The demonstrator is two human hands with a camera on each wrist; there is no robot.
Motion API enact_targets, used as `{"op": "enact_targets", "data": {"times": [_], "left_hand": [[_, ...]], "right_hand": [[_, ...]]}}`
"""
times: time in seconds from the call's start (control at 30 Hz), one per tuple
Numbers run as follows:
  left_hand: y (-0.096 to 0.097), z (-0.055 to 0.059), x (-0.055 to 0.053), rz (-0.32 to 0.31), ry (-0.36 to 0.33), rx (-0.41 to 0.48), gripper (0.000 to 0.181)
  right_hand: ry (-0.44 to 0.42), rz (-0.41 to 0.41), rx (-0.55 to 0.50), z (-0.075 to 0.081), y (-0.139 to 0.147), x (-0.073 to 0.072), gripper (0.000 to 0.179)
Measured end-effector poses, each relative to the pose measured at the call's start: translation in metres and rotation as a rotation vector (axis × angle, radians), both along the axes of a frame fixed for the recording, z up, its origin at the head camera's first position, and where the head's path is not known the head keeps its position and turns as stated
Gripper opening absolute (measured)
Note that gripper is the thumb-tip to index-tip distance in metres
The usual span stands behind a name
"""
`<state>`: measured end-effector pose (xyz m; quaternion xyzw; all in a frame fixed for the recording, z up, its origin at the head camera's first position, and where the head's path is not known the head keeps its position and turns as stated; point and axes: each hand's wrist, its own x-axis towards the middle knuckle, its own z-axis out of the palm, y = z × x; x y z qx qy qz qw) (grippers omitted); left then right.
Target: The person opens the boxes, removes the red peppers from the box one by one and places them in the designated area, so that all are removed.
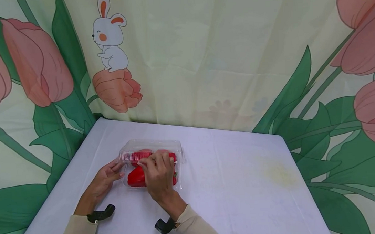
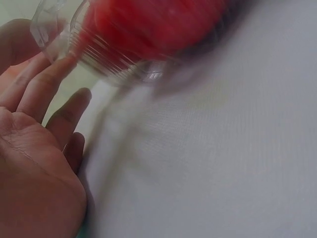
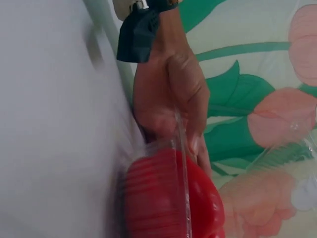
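Note:
A clear plastic clamshell container (image 1: 126, 182) stands on the table with its hinged lid (image 1: 151, 144) partly raised. Inside lie red bell peppers (image 1: 136, 176); the front one shows a bit of green stem at its right end. My left hand (image 1: 104, 178) pinches the container's left side between thumb and fingers, also seen in the left wrist view. Over the front pepper, my right hand (image 1: 160, 176) has its fingers curled at the lid's front edge and grips it. The right hand hides part of the peppers. In the right wrist view, the left hand (image 3: 173, 94) holds the plastic edge.
A white cloth covers the table (image 1: 233, 184), with a faint yellowish stain (image 1: 277, 172) at the right. Behind it hangs a curtain (image 1: 204, 61) printed with tulips and a rabbit. Each wrist wears a black camera mount (image 1: 101, 214).

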<state>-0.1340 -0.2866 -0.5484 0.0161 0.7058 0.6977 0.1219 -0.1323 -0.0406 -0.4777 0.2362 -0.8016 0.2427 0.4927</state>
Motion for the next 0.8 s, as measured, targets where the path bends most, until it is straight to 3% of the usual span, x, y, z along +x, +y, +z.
{"op": "enact_targets", "data": {"times": [0.23, 0.43, 0.8], "left_hand": [[-0.002, -0.008, 0.000, 0.004, 0.063, 0.029, 0.077], [-0.002, -0.012, -0.003, -0.040, 0.134, 0.051, 0.075], [-0.002, -0.011, -0.005, -0.061, 0.150, 0.052, 0.072]], "right_hand": [[0.047, 0.003, 0.053, 0.008, 0.007, -0.012, 0.033], [0.053, -0.008, 0.080, 0.016, 0.016, -0.021, 0.027], [0.070, -0.024, 0.048, 0.031, 0.035, -0.040, 0.017]]}}
